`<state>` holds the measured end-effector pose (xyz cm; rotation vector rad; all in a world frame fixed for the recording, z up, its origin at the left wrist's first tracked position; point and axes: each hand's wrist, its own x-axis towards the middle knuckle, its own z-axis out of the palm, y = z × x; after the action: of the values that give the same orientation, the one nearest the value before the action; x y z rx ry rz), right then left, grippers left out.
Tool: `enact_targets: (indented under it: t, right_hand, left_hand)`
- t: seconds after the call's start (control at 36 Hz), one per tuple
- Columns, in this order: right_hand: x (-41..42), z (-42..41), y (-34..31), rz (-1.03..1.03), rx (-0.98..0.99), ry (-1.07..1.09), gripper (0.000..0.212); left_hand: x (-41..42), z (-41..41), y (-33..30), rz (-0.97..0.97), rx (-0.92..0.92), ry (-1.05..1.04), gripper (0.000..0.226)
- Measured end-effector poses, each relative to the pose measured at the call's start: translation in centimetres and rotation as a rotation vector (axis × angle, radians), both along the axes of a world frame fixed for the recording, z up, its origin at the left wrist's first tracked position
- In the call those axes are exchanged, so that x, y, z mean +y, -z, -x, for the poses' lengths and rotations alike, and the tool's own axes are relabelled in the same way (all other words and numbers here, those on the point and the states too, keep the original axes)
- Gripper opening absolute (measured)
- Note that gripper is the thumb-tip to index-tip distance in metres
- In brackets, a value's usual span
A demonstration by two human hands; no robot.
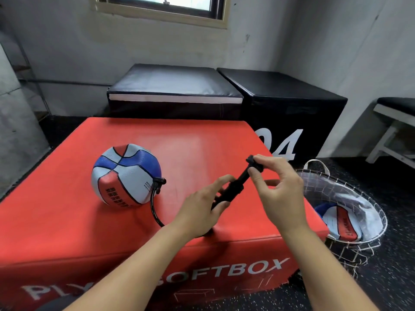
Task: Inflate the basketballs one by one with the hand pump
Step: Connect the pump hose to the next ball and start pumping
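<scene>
A red, white and blue basketball (pixel 125 175) rests on the red soft box (pixel 190 140), dented and partly flat. A black hose (pixel 154 207) runs from its valve, on the ball's right side, toward my hands. My left hand (pixel 199 207) grips the black hand pump (pixel 233 188) around its barrel. My right hand (pixel 277 187) pinches the pump's T-handle at the upper end. The pump tilts up to the right above the box.
A wire basket (pixel 350 243) with a white liner stands on the floor at the right and holds another red, white and blue ball (pixel 336 221). Black padded boxes (pixel 280 97) sit behind the red box. A white bench (pixel 395 122) is at the far right.
</scene>
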<state>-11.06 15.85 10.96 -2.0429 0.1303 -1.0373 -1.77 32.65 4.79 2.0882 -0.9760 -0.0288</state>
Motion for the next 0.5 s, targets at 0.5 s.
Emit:
enact_targets:
  t: [0.5]
  right_hand:
    - [-2.3,2.7,1.1,0.063,0.102,0.02,0.024]
  left_hand:
    - [-0.9,0.8,-0.1,-0.121,-0.163,0.041,0.066]
